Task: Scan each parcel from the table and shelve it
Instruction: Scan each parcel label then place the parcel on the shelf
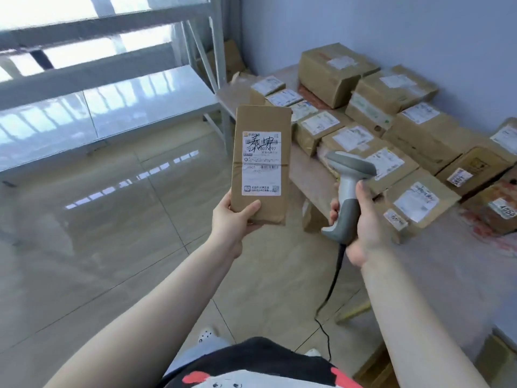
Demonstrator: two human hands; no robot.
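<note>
Above the tiled floor, our left hand grips a labelled brown parcel upright; beside it, our right hand clasps the grey barcode scanner.

The parcel stands in the frame centre, the scanner just right of it. Boxes lie on the table at right; shelves fill upper left.
</note>
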